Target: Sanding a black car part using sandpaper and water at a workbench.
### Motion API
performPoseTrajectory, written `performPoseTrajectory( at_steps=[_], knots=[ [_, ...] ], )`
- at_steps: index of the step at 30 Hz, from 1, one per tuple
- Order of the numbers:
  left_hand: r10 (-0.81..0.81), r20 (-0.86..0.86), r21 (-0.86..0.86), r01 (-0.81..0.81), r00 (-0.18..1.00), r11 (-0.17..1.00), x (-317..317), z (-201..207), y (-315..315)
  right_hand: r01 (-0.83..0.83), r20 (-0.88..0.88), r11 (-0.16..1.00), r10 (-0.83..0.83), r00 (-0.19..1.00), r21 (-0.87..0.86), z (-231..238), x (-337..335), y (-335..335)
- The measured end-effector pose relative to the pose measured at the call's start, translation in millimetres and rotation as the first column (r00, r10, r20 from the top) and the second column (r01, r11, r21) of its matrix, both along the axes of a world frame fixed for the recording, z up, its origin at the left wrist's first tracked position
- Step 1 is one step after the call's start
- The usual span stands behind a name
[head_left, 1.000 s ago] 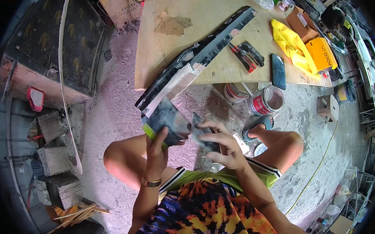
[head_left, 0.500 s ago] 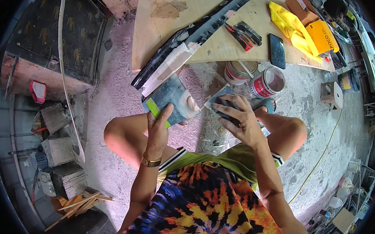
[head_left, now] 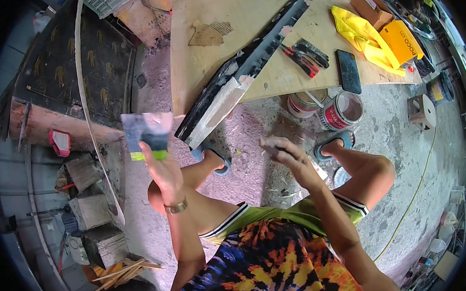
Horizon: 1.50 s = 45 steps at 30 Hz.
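Observation:
My left hand [head_left: 165, 176] is raised at the left, closed on a flat putty spreader [head_left: 148, 130] with a yellow-green grip strip. My right hand [head_left: 292, 158] is above the floor between my knees, its fingers bent around a dark, thin spreader [head_left: 270, 149] seen nearly edge-on; most of it is hidden. Ahead, a long black and grey panel part [head_left: 245, 59] lies slantwise on the plywood table [head_left: 272, 87], its near end jutting past the table edge. Pale filler coats that near end.
Two paint-type cans [head_left: 343, 112] [head_left: 301, 103] stand on the floor under the table edge. A cutter-like red and black tool [head_left: 303, 61], a phone [head_left: 348, 71], yellow cloth [head_left: 356, 28] and yellow box [head_left: 400, 42] lie on the table. A stool [head_left: 421, 113] stands right.
My hands have moved apart; the left swung left with its spreader turned upright. My right hand dropped slightly, its spreader now edge-on. The view shifted, showing more of the table's far side.

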<state>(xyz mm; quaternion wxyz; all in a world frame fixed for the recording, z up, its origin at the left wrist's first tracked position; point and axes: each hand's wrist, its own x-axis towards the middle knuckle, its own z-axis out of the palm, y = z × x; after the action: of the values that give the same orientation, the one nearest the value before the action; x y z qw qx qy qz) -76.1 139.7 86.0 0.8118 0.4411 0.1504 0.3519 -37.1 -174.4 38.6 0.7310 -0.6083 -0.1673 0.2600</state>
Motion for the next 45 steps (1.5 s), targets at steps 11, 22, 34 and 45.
performPoseTrajectory(
  at_steps=[11,22,34,45],
  knots=[
    [-0.213,-0.125,-0.194,0.186,0.969,0.963,3.9,-72.2,22.0,0.348,-0.358,0.878,-0.225,0.906,0.329,-30.0,23.5,60.0],
    [-0.123,-0.030,-0.336,0.106,0.992,0.936,-27.8,-61.4,-56.5,0.366,-0.217,0.892,-0.315,0.924,0.264,-32.1,24.0,67.6],
    [-0.053,-0.013,-0.363,0.045,0.998,0.931,-33.8,-58.7,-78.2,0.393,-0.048,0.913,-0.390,0.920,0.107,-41.4,26.1,70.5],
    [-0.043,-0.054,-0.339,0.022,0.998,0.940,-32.1,-53.3,-80.4,0.418,0.234,0.904,-0.389,0.891,-0.090,-37.1,24.2,73.9]
  ],
)
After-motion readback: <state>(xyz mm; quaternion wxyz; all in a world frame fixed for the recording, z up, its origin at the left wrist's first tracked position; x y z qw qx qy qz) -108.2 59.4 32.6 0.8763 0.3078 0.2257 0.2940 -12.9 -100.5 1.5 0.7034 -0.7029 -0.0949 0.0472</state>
